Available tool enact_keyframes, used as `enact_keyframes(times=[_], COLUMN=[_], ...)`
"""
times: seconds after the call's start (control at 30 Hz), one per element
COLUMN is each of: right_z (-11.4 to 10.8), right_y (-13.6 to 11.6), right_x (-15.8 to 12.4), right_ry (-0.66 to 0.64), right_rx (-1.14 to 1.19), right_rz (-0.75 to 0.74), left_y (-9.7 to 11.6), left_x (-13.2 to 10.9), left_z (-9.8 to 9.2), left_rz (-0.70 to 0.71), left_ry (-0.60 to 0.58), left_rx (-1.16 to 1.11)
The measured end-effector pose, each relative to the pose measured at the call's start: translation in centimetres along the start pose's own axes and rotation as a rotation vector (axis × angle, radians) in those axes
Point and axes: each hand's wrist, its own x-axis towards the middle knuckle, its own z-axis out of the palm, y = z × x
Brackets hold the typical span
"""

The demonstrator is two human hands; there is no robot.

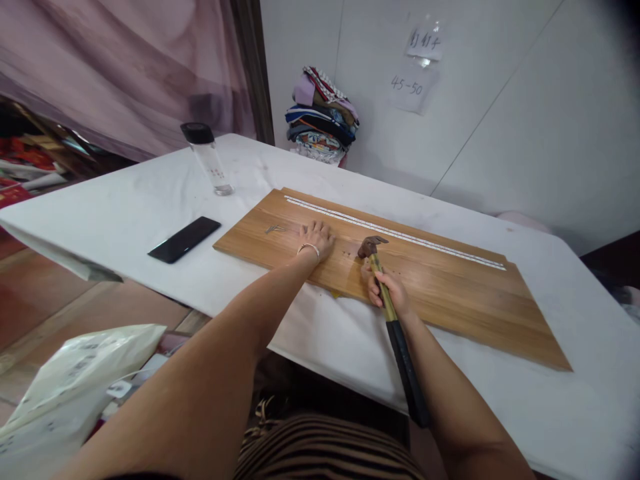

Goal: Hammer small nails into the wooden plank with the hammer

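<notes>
A brown wooden board [465, 293] lies on the white-covered table. My left hand [319, 240] rests on it with the fingers spread flat, a bracelet round the wrist. Left of that hand lies a small group of nails [275, 229]. My right hand [383, 283] is wrapped round the upper handle of a claw hammer [399, 340], close below its rusty head. The head is over the board, and the black grip points back toward my body. Between my hands, a few small dark marks [347, 253] show in the wood.
Two white measuring strips [395, 233] run along the board's far side. A black phone [185, 240] and a clear bottle [213, 163] with a black lid occupy the table's left. Folded clothes [323, 120] are stacked by the wall. A plastic bag [85, 367] sits low at left.
</notes>
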Motion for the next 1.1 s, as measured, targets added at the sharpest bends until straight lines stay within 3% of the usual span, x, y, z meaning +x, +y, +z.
enact_keyframes(times=[1.1], right_z=[-0.21], right_y=[0.16], right_x=[0.12], right_ry=[-0.026], right_rx=[0.022], right_rz=[-0.010], left_y=[-0.32], left_x=[0.54], left_z=[0.62], left_rz=[-0.013], left_ry=[-0.007], left_rx=[0.005])
